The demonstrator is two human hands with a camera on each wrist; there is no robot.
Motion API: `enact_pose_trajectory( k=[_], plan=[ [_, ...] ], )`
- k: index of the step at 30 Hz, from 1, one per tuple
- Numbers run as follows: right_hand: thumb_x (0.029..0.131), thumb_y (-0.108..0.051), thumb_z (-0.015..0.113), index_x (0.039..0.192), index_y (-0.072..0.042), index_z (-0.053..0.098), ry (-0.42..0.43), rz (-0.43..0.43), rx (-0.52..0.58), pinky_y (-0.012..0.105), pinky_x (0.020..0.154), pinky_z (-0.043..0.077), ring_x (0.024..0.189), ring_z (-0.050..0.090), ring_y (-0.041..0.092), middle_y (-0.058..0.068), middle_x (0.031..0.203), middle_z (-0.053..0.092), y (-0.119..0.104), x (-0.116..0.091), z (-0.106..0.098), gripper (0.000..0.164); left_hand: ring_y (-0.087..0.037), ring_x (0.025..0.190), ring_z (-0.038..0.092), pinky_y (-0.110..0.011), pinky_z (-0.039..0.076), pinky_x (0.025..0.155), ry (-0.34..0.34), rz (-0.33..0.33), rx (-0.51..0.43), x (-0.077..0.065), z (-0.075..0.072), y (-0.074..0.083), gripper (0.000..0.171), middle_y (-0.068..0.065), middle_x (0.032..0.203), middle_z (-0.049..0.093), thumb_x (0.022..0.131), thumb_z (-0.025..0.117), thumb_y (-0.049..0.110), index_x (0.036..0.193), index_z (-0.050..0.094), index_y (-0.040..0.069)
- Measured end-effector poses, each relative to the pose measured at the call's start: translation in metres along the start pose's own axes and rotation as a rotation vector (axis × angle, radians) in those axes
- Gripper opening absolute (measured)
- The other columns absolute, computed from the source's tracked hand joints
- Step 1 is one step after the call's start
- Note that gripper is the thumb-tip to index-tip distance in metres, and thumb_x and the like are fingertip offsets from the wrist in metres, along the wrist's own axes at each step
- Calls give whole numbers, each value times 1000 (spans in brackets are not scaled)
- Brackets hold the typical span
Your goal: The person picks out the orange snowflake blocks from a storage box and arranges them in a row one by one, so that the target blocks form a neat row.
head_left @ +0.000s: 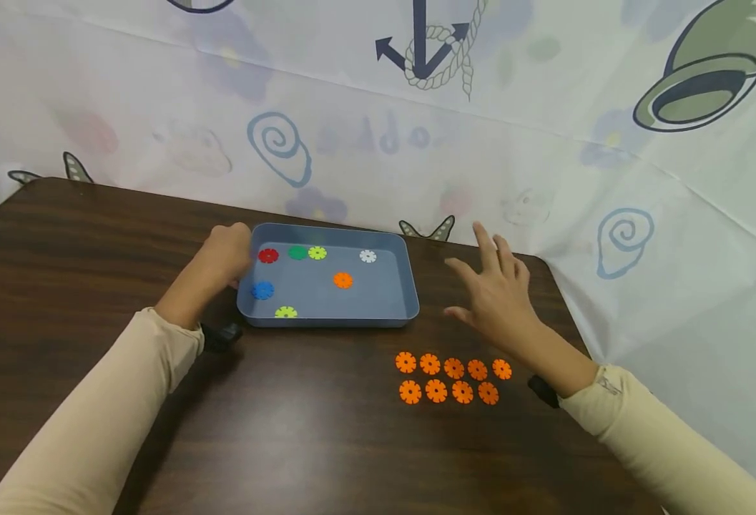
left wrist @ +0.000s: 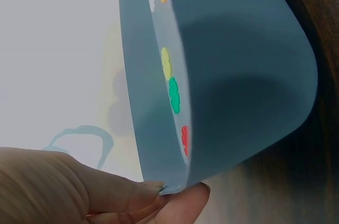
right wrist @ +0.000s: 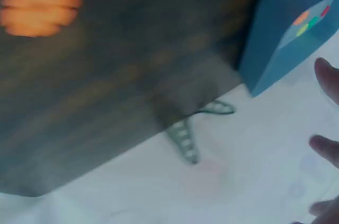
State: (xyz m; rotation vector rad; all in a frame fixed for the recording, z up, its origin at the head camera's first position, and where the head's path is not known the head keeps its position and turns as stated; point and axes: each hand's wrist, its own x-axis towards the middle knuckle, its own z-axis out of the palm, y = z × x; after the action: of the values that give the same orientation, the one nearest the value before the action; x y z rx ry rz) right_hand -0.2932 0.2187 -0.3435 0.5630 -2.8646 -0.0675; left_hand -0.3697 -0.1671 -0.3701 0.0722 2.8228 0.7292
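My left hand (head_left: pixel 224 252) pinches the left end wall of a blue-grey tray (head_left: pixel 352 323), thumb and fingers on either side of its rim in the left wrist view. Inside the tray lie several notched plastic discs: a red disc (head_left: pixel 268 255), a green disc (head_left: pixel 297 252), a white disc (head_left: pixel 367 256), a blue disc (head_left: pixel 263 290), an orange disc (head_left: pixel 342 280) and two yellow ones. To the right of the tray, my right hand (head_left: pixel 498 293) hovers over the table with fingers spread, holding nothing. Its fingertips (right wrist: pixel 323 144) show at the edge of the right wrist view.
Two rows of orange discs (head_left: pixel 436 390) lie on the dark wooden table (head_left: pixel 275 429), in front of the tray's right end and near my right forearm. Behind the table hangs a white printed cloth (head_left: pixel 352 93), which also falls along the right edge.
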Motion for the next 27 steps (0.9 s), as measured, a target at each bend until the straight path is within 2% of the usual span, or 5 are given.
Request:
enact_pose_trajectory(
  k=[5,10,17,22,27],
  plan=[
    [76,-48,85,143,-23,54,-1,-90,-45,68,110,28,149,11,46,15,168,-4,-39,56,11,78,-30,61,68,-30,59,48,5,3,-11,-2,5,-2,20,-35,97,61,92,50,-11,109,54,-21],
    [82,-52,77,139,-29,60,-150,-148,-32,67,112,30,149,16,43,13,168,-2,-67,92,35,64,-27,59,68,-28,58,48,2,10,-11,-4,11,1,18,-31,91,62,91,51,-11,107,56,-19],
    [88,-48,73,131,-37,66,-334,-155,2,65,112,29,146,24,39,10,169,5,-89,117,62,45,-27,60,68,-27,58,48,5,-12,-9,-7,10,5,21,-34,98,62,90,53,-12,109,56,-19],
    [88,-47,73,125,-41,68,-335,-184,-102,60,108,33,143,30,36,9,167,16,-100,126,71,38,-26,59,69,-27,58,48,13,-13,-1,-8,5,5,21,-34,99,63,91,54,-12,109,57,-19],
    [87,-43,76,121,-37,71,-312,-177,-98,57,108,34,143,32,35,9,164,23,-107,132,73,35,-26,59,69,-27,58,48,18,-23,15,-10,0,3,21,-35,101,63,92,53,-11,111,57,-19]
  ],
)
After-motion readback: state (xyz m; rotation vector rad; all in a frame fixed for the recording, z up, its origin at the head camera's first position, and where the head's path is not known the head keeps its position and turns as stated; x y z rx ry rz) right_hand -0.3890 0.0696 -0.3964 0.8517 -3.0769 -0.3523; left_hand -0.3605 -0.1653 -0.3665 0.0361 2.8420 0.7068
